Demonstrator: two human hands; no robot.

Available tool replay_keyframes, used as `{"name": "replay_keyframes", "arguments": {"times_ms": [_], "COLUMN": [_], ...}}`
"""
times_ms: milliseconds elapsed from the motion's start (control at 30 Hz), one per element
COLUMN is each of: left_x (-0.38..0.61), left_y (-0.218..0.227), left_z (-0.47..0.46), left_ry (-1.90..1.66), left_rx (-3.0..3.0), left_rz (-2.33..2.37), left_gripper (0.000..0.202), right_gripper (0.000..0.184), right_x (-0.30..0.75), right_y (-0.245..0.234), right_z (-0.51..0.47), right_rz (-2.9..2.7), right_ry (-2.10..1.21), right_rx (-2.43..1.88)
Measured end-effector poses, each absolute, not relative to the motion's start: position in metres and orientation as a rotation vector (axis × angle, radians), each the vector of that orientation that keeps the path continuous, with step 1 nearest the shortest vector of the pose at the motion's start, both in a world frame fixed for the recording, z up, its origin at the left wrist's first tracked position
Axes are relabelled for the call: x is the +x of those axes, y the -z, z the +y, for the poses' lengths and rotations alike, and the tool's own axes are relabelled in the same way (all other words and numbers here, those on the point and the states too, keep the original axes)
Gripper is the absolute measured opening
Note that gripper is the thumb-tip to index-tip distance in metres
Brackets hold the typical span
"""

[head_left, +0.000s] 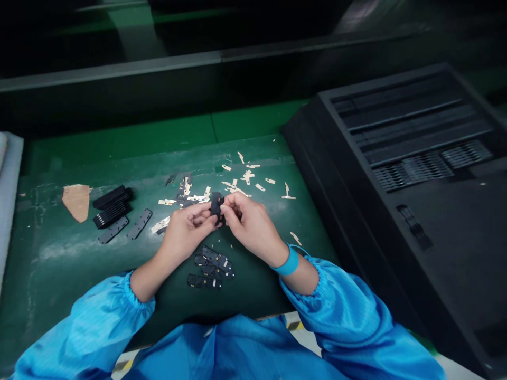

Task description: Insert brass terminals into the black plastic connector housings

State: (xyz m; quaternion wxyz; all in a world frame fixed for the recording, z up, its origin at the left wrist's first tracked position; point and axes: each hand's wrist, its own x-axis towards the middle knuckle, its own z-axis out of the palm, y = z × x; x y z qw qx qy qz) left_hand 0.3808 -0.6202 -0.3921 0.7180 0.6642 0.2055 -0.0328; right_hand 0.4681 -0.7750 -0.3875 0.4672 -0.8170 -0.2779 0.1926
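My left hand (185, 229) and my right hand (249, 221) meet over the green mat (59, 253), both pinched on a small black flat part (216, 205) held upright between the fingertips. Just below the hands lies a small heap of similar black parts (209, 266). To the left sits a stack of black strips (112, 207), with two loose perforated strips (125, 228) beside it. Beige backing scraps (245, 177) are scattered beyond the hands.
A large black tray stack (415, 174) fills the right side. A torn brown paper piece (77, 200) lies at far left, near a white foam edge (8, 179). A dark rail (119, 68) runs along the back.
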Motion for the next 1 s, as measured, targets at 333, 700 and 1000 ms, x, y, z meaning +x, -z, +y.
{"name": "replay_keyframes", "arguments": {"times_ms": [333,700,1000], "left_x": [0.381,0.3806,0.3799], "left_y": [0.3926,0.3911,0.3906], "left_z": [-0.6203,-0.6197,-0.6192], "left_ry": [0.052,0.018,0.023], "left_rx": [1.457,1.493,1.479], "left_rz": [0.467,0.447,0.453], "left_gripper": [0.035,0.032,0.03], "right_gripper": [0.01,0.009,0.008], "right_x": [0.4692,0.4688,0.4691], "right_y": [0.3894,0.3905,0.3902], "right_z": [-0.7747,-0.7739,-0.774], "right_rz": [-0.704,-0.669,-0.648], "right_ry": [-0.432,-0.443,-0.454], "right_rx": [-1.966,-1.96,-1.949]}}
